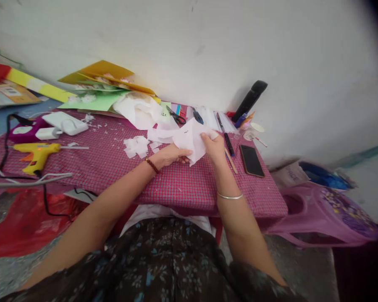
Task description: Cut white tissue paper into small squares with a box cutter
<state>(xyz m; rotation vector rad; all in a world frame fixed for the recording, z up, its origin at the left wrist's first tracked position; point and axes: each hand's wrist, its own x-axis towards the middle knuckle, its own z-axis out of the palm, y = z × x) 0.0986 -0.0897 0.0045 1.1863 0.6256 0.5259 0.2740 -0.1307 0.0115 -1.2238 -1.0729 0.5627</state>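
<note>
A thin white sheet of paper [193,140], creased down its middle, is held up over the checked tablecloth between both hands. My left hand [174,154] pinches its lower left edge, thumb on top. Gripping the upper right part is my right hand [212,144], its thumb pressed on the paper and the other fingers mostly hidden behind it. Left of the sheet lie white cut paper pieces [136,147] and a paper strip [160,135]. Just behind it rest black-handled scissors [176,115]. A black marker [229,144] lies close to my right hand.
A yellow glue gun [39,155] with cables and a white adapter [69,123] occupies the table's left. Coloured card sheets [94,100] and crumpled white paper [138,110] are at the back. A phone [252,160] lies near the right edge; a pink plastic stool [327,214] stands beyond.
</note>
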